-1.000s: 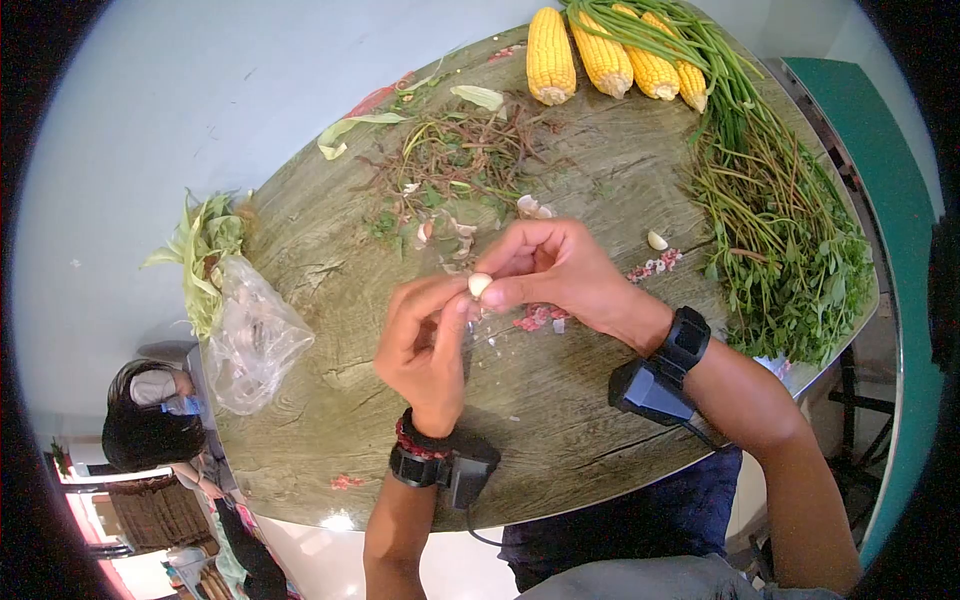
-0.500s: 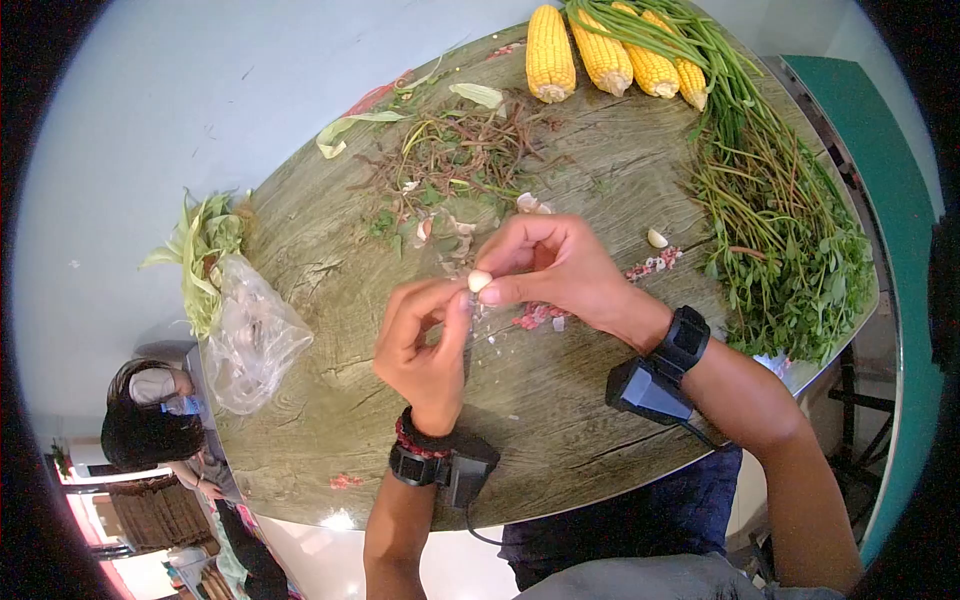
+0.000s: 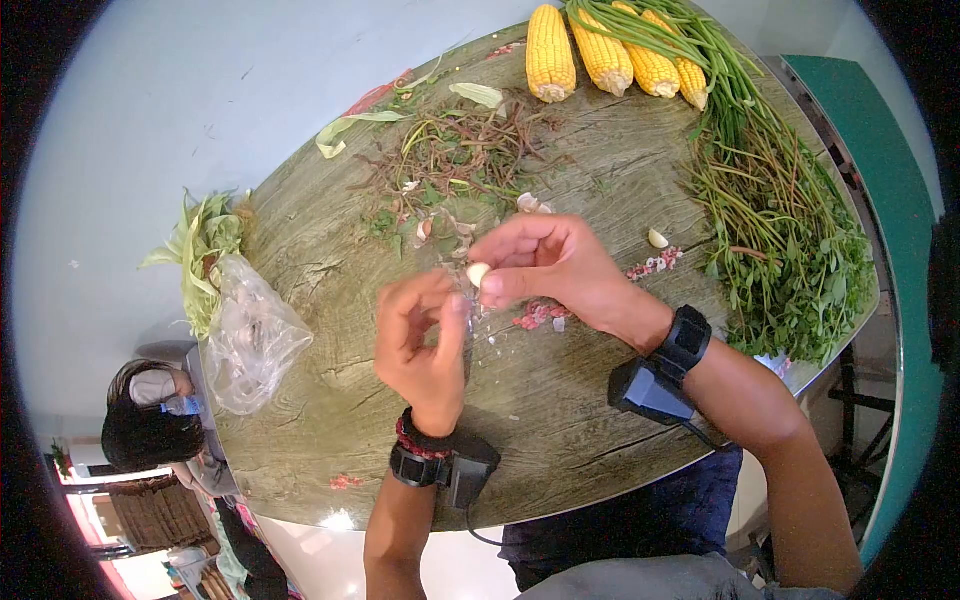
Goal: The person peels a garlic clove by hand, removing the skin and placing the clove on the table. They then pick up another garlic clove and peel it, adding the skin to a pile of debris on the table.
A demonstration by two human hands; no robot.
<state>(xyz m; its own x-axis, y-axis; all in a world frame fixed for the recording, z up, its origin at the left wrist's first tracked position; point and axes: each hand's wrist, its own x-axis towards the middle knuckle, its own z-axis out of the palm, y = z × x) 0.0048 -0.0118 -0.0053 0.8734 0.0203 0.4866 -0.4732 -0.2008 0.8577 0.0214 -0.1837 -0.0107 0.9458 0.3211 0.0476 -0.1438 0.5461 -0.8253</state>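
A pale peeled garlic clove (image 3: 479,273) is pinched between the thumb and fingers of my right hand (image 3: 560,262), over the middle of the table. My left hand (image 3: 418,335) is just beside it, a little apart from the clove. Its fingers are curled and slightly blurred, with the thumb tip off the fingertips; I see nothing held in it. Papery garlic skins (image 3: 533,204) lie beyond the hands, close to an unpeeled clove (image 3: 425,229). Another pale clove (image 3: 657,238) rests on the table to the right of my right hand.
Stripped stems (image 3: 460,150) are heaped at the far middle of the wooden table (image 3: 350,400). Corn cobs (image 3: 550,55) lie at the back, leafy greens (image 3: 790,270) along the right. A clear plastic bag (image 3: 255,340) and corn husks (image 3: 205,250) sit at the left edge. A person (image 3: 155,415) is beyond.
My left hand's fingertips have drawn slightly away from the clove, and its pinch has loosened. My right hand keeps hold of the clove in almost the same place.
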